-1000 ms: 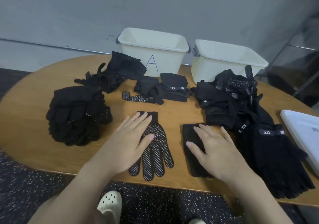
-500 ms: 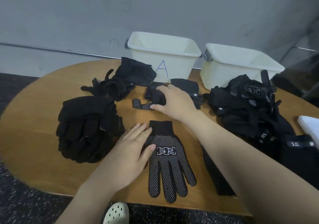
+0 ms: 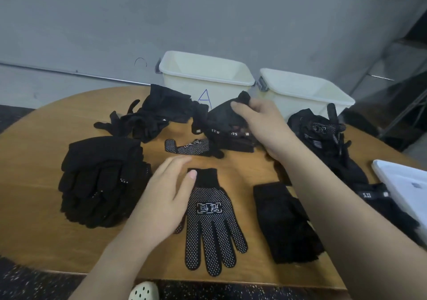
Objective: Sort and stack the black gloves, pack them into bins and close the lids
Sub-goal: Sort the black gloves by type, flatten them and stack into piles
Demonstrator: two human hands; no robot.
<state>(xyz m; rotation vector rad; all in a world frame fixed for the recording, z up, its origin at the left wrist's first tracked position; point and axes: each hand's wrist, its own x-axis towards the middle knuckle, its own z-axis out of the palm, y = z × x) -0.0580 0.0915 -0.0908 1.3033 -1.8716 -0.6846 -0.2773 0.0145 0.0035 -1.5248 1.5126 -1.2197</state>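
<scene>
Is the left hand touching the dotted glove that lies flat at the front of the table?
Touching. In the head view the left hand lies open on the dotted glove, its thumb across the cuff and its palm covering the glove's near edge.

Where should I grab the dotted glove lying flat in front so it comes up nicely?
Probably by the plain cuff of the dotted glove. It points away from you, toward the bins, and lies flat with its fingers spread toward the table edge. The left hand is already beside it, so pinch the cuff from the left; the fingers should then hang straight.
</scene>
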